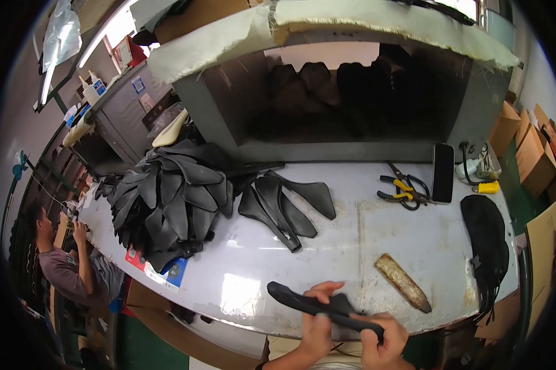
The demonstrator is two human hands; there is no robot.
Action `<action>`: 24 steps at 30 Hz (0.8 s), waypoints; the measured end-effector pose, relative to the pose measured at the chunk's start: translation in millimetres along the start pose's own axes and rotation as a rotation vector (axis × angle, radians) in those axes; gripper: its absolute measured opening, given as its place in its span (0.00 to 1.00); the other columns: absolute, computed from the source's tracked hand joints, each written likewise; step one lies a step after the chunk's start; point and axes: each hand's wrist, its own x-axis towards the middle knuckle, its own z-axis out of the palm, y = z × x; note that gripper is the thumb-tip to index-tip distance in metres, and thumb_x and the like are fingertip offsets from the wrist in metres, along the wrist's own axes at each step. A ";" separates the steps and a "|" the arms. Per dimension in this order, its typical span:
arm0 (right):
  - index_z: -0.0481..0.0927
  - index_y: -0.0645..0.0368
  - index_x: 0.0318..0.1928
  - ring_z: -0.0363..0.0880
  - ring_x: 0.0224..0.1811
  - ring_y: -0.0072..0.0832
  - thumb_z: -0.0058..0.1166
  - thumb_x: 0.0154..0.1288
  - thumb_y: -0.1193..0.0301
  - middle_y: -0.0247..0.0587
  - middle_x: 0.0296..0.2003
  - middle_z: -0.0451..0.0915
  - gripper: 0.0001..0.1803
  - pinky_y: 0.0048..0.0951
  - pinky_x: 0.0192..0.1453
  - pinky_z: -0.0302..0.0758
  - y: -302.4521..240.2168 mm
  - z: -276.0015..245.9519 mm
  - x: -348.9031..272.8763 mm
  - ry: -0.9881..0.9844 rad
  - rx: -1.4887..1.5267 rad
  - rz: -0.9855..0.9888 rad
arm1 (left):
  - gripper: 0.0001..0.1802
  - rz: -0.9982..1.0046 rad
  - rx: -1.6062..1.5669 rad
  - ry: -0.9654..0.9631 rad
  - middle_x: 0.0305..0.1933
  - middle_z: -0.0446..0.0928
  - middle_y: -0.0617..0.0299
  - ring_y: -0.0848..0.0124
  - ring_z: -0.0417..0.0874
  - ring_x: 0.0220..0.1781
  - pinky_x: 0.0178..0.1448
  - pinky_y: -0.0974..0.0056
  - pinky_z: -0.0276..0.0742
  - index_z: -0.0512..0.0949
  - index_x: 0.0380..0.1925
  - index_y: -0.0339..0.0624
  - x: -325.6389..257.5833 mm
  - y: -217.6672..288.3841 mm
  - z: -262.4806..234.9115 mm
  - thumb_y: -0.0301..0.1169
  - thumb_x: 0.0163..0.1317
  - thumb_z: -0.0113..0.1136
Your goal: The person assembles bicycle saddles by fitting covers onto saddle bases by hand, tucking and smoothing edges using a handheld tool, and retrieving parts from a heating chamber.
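- Left hand [318, 320] raised at the near table [253, 259] edge, fingers curled over the middle of a black saddle shell [318, 303], thumb beneath.
- Right hand [384, 338] clamped around the shell's right end, knuckles up.
- Shell held just above the near edge, narrow end pointing left.
- Forearms cut off at the lower border; palm contact hidden, probably firm.
- Shelf interior far behind too dark to make out.

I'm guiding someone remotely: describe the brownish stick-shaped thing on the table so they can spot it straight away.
Start at the white worktable and go to its near edge, just right of the person's right hand. There a stubby brown stick lies alone at a slant, its darker end pointing toward the lower right. It is the only rough, tan-coloured thing there; the black saddle piece in the hands and the pliers farther back look nothing like it.
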 end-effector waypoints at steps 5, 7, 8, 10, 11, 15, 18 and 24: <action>0.78 0.66 0.49 0.74 0.29 0.23 0.58 0.77 0.66 0.39 0.31 0.79 0.13 0.28 0.37 0.75 -11.7 11.7 -40.9 -0.017 0.269 0.255 | 0.24 0.180 0.247 0.091 0.26 0.73 0.58 0.69 0.73 0.24 0.29 0.65 0.66 0.69 0.44 0.38 3.5 28.9 -2.3 0.51 0.81 0.42; 0.78 0.66 0.50 0.75 0.31 0.24 0.58 0.77 0.67 0.39 0.32 0.79 0.13 0.28 0.38 0.75 -13.3 9.5 -39.1 -0.050 0.364 0.360 | 0.24 0.201 0.574 0.064 0.24 0.70 0.61 0.71 0.71 0.22 0.25 0.65 0.62 0.70 0.41 0.36 15.6 33.5 -15.6 0.49 0.83 0.40; 0.78 0.66 0.50 0.77 0.32 0.24 0.58 0.77 0.68 0.40 0.33 0.80 0.13 0.29 0.38 0.76 -15.3 3.7 -30.1 -0.219 0.358 0.449 | 0.24 0.210 0.565 0.054 0.24 0.70 0.61 0.71 0.71 0.22 0.25 0.65 0.62 0.70 0.41 0.36 19.0 36.1 -25.2 0.49 0.83 0.40; 0.77 0.66 0.50 0.78 0.32 0.24 0.58 0.76 0.69 0.41 0.33 0.81 0.12 0.29 0.38 0.76 -18.1 -1.5 -8.2 -0.361 0.331 0.530 | 0.23 0.509 0.950 -0.089 0.25 0.74 0.56 0.64 0.74 0.23 0.27 0.58 0.66 0.73 0.39 0.33 30.7 48.9 -37.2 0.44 0.82 0.39; 0.78 0.66 0.46 0.79 0.28 0.26 0.58 0.76 0.70 0.42 0.30 0.81 0.10 0.30 0.34 0.76 -18.1 2.0 6.6 -0.216 0.253 0.250 | 0.22 0.586 0.973 -0.180 0.26 0.75 0.53 0.59 0.75 0.24 0.29 0.54 0.68 0.74 0.38 0.32 38.3 60.6 -37.5 0.42 0.81 0.41; 0.76 0.64 0.63 0.85 0.43 0.34 0.67 0.62 0.71 0.46 0.43 0.85 0.29 0.34 0.47 0.79 -18.4 -33.0 53.7 -0.558 0.419 0.334 | 0.18 0.814 1.186 -0.568 0.25 0.76 0.56 0.55 0.77 0.22 0.29 0.53 0.74 0.77 0.29 0.40 75.0 102.0 -34.1 0.45 0.69 0.58; 0.84 0.61 0.45 0.79 0.18 0.35 0.65 0.69 0.67 0.39 0.19 0.78 0.11 0.31 0.25 0.74 -6.6 -26.7 61.3 -0.397 0.225 0.046 | 0.22 0.863 1.165 -0.870 0.24 0.76 0.58 0.57 0.79 0.21 0.27 0.56 0.75 0.77 0.27 0.45 86.7 81.7 -13.6 0.52 0.61 0.67; 0.80 0.62 0.29 0.74 0.14 0.40 0.57 0.75 0.69 0.47 0.16 0.73 0.15 0.35 0.21 0.71 23.2 -12.1 28.6 -0.048 0.255 -0.124 | 0.27 0.843 1.068 -0.891 0.23 0.72 0.53 0.56 0.73 0.22 0.32 0.53 0.71 0.74 0.29 0.39 83.1 60.4 -2.5 0.53 0.74 0.55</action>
